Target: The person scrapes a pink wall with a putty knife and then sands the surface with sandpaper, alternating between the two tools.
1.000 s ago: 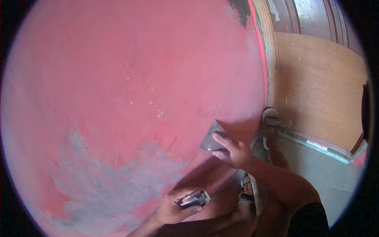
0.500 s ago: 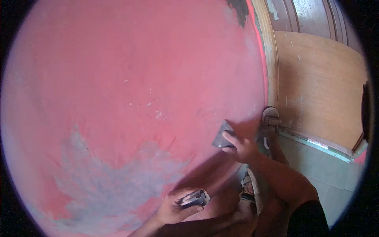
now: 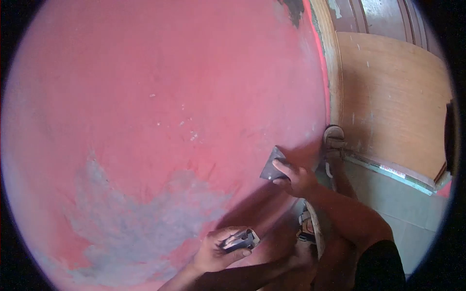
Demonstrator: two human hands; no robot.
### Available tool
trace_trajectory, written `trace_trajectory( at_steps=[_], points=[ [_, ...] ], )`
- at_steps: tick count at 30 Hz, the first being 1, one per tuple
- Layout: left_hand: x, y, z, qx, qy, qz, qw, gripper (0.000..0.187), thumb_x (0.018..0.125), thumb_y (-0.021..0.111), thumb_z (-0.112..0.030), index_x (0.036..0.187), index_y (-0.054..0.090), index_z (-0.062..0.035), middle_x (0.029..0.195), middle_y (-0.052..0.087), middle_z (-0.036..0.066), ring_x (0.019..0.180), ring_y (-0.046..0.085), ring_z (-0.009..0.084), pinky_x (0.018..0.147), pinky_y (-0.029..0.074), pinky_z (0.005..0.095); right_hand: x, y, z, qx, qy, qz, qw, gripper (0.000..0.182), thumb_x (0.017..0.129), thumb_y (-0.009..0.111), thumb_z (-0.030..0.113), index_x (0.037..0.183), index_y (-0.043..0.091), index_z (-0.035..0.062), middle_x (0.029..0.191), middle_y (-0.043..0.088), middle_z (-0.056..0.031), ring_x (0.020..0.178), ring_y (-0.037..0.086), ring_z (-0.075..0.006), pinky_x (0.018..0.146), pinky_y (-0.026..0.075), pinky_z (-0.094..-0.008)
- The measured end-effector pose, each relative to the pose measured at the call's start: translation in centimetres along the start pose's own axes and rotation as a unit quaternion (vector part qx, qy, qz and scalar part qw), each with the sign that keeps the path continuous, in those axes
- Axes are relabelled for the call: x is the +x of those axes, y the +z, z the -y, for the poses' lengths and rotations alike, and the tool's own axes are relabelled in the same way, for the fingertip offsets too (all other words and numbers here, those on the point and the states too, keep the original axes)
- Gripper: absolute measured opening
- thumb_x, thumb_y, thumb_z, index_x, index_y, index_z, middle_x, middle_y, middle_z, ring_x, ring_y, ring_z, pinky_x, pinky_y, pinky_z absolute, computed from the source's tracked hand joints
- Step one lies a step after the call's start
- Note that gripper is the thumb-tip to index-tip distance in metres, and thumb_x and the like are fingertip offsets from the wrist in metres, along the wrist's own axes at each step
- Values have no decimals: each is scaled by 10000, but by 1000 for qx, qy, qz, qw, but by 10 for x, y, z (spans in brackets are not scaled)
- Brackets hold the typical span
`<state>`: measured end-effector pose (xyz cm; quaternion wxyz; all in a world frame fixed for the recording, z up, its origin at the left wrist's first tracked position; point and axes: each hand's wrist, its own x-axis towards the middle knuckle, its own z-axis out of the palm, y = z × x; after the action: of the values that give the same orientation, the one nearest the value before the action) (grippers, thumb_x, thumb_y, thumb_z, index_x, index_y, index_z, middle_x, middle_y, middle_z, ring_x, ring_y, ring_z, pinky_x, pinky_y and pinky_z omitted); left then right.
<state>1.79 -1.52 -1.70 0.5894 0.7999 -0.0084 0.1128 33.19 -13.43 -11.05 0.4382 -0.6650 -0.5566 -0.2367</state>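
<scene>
My right hand [image 3: 300,181] is closed around a flat, dark putty knife [image 3: 270,165], its wide blade lying against the pink wall [image 3: 218,87]. Lower down, my left hand [image 3: 213,253] grips a small metal-edged tool [image 3: 249,237] smeared with dark grey paste, held close in front of the wall. Its exact kind is unclear. Between and beside the hands, a broad grey smeared patch [image 3: 145,233] spreads over the lower left of the wall. Small pale specks [image 3: 194,136] dot the surface above it.
A sandalled foot [image 3: 334,140] is at the wall's right edge. Beside my forearm is a pale curved rim [image 3: 314,228] with straps near it. A wooden frame [image 3: 334,72] borders the wall, with a brown wood panel [image 3: 388,102] to its right and floor tiles [image 3: 395,208] below.
The view has shifted very slightly. Both hands keep their tools in nearly the same places, with the putty knife still against the wall.
</scene>
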Motion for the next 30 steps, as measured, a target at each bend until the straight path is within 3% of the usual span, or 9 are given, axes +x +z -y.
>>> trace_trajectory(
  at_steps=[5,9,12,17,20,21,24,28,30],
  points=[
    [0,-1,0,6,-11,5,1000,452,916,796,-26,1330,629,44,1183,711,78,1081,655,120,947,534,309,26,-24,61,125,34,37,991,633,998,658,435,1486,521,57,1352,662,-205,1242,629,-418,1039,515,-473],
    [-1,0,2,-26,-12,18,999,460,913,799,-30,1333,626,42,1184,709,79,1076,654,117,943,532,308,16,-26,28,48,48,109,992,615,994,668,418,1480,533,66,1293,675,-247,1144,674,-440,994,547,-486],
    [-2,0,-1,-21,-14,5,1000,457,908,806,-35,1324,632,41,1175,711,78,1063,656,116,937,531,304,5,-27,5,22,68,78,994,626,981,683,424,1480,537,75,1259,680,-267,1100,686,-459,967,557,-501],
    [3,2,0,-15,27,-7,1000,446,905,808,-31,1312,640,40,1154,720,77,1039,666,113,915,537,292,34,-39,69,112,79,32,990,535,995,680,383,1471,575,163,1224,709,-240,1061,709,-435,897,586,-493],
    [-1,0,0,11,-14,10,1000,457,899,812,-27,1317,638,38,1157,720,77,1034,667,109,905,539,286,29,-29,47,65,5,12,998,525,1000,672,409,1464,585,179,1208,711,-251,1068,712,-426,900,587,-483],
    [-1,0,-1,7,-10,12,1000,460,898,812,-27,1319,638,38,1156,720,77,1035,666,109,906,538,286,17,-28,28,64,84,98,990,624,994,644,476,1493,537,118,1310,664,-249,1159,666,-433,995,545,-490],
    [1,-3,-3,7,8,15,1000,466,897,812,-26,1325,636,36,1154,719,78,1035,666,109,906,539,288,3,-17,-17,-22,31,42,998,646,999,612,520,1498,530,118,1301,671,-244,1140,673,-440,974,554,-493],
    [3,-4,1,6,8,0,1000,471,899,811,-29,1331,633,32,1158,719,83,1028,670,112,896,545,289,23,-28,38,59,40,-24,997,524,1004,674,388,1437,598,103,1236,702,-252,1077,715,-399,907,579,-469],
    [0,0,9,3,8,-1,1000,475,899,812,-30,1333,629,33,1163,719,86,1026,672,116,896,548,291,32,-31,54,82,43,7,996,544,988,698,360,1464,575,130,1252,704,-224,1087,709,-398,920,574,-480]
  ],
)
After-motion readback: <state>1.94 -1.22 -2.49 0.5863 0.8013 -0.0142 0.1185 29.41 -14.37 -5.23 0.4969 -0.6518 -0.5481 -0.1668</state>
